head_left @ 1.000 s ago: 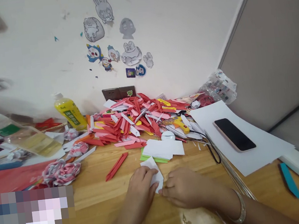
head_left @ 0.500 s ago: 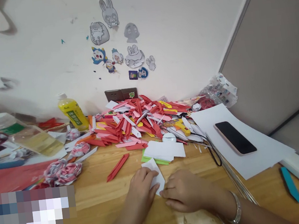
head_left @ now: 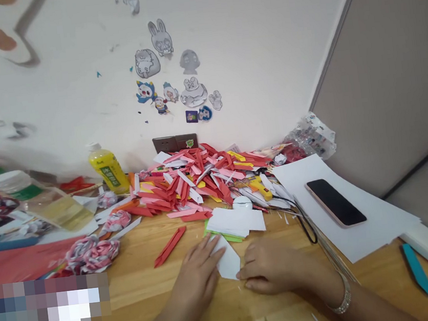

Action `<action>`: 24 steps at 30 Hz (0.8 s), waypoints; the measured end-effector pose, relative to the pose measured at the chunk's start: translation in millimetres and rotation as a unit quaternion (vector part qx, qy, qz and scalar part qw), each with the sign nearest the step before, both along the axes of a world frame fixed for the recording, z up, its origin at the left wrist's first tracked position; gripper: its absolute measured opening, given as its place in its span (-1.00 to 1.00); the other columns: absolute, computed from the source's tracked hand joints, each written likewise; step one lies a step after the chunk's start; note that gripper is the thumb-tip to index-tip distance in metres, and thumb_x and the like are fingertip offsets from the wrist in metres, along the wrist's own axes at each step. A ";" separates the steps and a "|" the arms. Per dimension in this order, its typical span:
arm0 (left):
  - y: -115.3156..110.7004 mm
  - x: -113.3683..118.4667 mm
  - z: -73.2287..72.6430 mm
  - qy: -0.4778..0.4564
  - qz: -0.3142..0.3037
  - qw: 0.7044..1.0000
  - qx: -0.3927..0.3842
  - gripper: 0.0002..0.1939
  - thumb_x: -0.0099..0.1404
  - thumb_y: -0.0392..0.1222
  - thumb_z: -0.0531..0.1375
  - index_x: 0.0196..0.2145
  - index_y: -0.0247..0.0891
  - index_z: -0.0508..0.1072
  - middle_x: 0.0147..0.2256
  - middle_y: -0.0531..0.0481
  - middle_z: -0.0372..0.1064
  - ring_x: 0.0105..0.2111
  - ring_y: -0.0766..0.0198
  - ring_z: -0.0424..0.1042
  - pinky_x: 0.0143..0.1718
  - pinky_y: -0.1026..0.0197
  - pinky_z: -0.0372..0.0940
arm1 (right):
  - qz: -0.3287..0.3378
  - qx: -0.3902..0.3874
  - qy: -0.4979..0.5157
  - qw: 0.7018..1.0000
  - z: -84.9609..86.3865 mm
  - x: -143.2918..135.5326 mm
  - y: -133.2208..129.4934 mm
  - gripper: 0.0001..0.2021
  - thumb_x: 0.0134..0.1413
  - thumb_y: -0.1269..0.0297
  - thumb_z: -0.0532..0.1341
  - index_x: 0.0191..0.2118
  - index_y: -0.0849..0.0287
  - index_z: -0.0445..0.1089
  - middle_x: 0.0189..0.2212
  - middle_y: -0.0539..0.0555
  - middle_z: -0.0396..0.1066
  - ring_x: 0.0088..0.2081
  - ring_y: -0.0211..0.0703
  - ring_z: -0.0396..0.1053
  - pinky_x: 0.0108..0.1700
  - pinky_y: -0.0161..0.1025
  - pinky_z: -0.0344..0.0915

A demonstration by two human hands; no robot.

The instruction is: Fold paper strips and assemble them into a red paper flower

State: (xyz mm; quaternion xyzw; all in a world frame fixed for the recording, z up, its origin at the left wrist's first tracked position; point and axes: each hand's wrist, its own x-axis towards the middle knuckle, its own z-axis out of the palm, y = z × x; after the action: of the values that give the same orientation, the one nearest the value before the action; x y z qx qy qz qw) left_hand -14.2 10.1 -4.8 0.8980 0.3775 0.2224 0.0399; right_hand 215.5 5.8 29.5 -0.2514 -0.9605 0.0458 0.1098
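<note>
White paper lies on the tabletop, well apart from its back edge; I judge it mid-crease. My left hand spreads open across it; my right hand curls at its lower corner, pinching or pressing, I can't tell. Next calls for aligned edges and firm, even pressure.

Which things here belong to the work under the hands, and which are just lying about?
Likely part of the job:
white paper piece, touched by left hand and right hand
white sheets over green ones
folded paper pile
red folded strip

Probably just lying about:
phone
yellow-labelled upright bottle
tilted bottle
</note>
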 end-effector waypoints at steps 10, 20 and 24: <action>-22.1 -0.6 22.4 0.064 -0.049 0.997 -0.018 -0.76 0.26 -0.22 0.08 -0.13 -0.17 0.43 0.02 -0.20 0.38 -0.01 -0.06 0.34 -0.01 -0.22 0.26 | -0.144 -0.029 -0.052 0.988 7.0 6.4 7.5 -0.77 0.06 0.20 0.20 -0.16 0.15 0.41 -0.37 0.08 0.46 -0.33 -0.11 0.35 -0.33 -0.26 0.13; -35.7 9.6 34.4 -0.073 -0.082 0.972 -0.209 -0.58 -0.03 -0.58 0.00 -0.32 -0.13 0.40 -0.06 -0.06 0.42 -0.06 0.20 0.41 -0.11 0.18 0.37 | -0.202 -0.004 -0.043 0.978 -5.1 -7.1 5.9 -0.79 0.12 0.21 0.18 -0.16 0.19 0.37 -0.33 0.09 0.45 -0.31 -0.09 0.34 -0.31 -0.23 0.16; -26.8 0.5 18.2 -0.128 -0.049 0.972 -0.189 -0.62 0.03 -0.52 0.03 -0.26 -0.13 0.37 0.02 -0.13 0.39 0.02 0.15 0.36 -0.03 0.10 0.33 | -0.177 0.018 0.020 0.984 -9.2 -4.5 5.6 -0.77 0.14 0.37 0.11 -0.08 0.22 0.33 -0.31 0.11 0.45 -0.29 -0.12 0.33 -0.26 -0.22 0.17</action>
State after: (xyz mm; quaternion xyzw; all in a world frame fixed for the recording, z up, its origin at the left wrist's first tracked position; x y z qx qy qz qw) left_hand -13.7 -16.6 13.3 0.8559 0.3595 0.2580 0.2677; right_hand 211.0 11.4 20.3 -0.4143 -0.8993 0.0136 0.1394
